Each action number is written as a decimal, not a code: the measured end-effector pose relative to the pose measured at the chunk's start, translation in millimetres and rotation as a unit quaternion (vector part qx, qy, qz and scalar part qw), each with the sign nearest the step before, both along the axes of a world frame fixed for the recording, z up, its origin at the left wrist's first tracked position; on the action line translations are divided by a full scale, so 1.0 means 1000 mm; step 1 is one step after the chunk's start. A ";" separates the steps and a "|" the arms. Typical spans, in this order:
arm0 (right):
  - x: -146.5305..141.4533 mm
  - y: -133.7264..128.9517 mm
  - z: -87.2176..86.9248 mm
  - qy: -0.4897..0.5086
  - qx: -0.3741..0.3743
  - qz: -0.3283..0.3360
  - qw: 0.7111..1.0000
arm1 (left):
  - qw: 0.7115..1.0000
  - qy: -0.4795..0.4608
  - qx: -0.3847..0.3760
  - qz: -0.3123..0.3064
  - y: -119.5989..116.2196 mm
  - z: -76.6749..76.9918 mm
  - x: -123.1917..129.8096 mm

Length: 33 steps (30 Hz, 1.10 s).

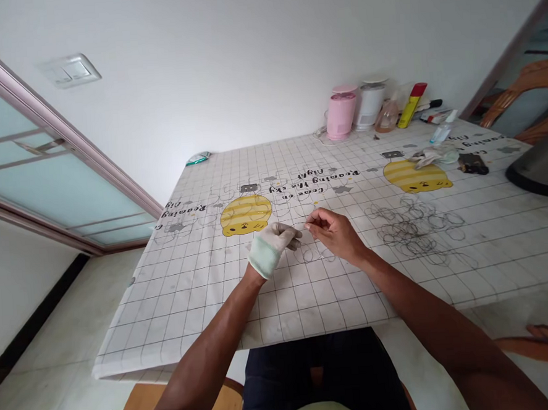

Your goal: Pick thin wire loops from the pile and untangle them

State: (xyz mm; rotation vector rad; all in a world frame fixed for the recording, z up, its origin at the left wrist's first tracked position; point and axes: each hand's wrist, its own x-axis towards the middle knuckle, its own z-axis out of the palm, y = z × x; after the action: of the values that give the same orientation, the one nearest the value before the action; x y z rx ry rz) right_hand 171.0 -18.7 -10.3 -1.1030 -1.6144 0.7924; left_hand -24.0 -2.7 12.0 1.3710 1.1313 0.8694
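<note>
My left hand (278,239), in a pale knitted glove with a mint-green cuff, is closed in a pinch over the middle of the table. Facing it across a small gap, my bare right hand (332,229) has thumb and forefinger pressed together. Whatever is between the fingertips is too thin to make out. Faint thin wire loops (307,255) lie on the cloth just below both hands. To the right of my right hand spreads a tangled heap of dark thin wire loops (412,230). More faint loops (222,199) are scattered beyond my left hand.
A checked tablecloth (206,314) with yellow cartoon prints covers the table. Along the wall stand a pink device (341,113), a white one (370,105) and a yellow spray can (411,105). At right are a clear spray bottle (443,129), a crumpled cloth (435,155) and a metal vessel (543,164).
</note>
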 end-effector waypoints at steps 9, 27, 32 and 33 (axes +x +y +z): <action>-0.008 -0.002 -0.008 -0.143 0.164 -0.046 0.975 | 0.996 0.050 0.006 0.070 -0.002 -0.008 0.003; 0.003 0.007 -0.009 -0.200 0.233 -0.061 0.950 | 0.988 0.053 -0.018 0.145 -0.013 -0.020 0.028; -0.001 0.005 -0.011 -0.198 0.213 -0.059 0.955 | 0.988 0.036 -0.023 0.151 -0.011 -0.017 0.025; -0.002 0.005 -0.011 -0.193 0.210 -0.060 0.957 | 0.988 0.038 -0.023 0.149 -0.011 -0.016 0.025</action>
State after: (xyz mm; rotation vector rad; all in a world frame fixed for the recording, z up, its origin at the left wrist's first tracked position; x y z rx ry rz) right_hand 168.8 -13.7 -21.5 -1.0702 -1.9053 0.1377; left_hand 1.5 -13.9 -4.4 1.2241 1.4303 1.0027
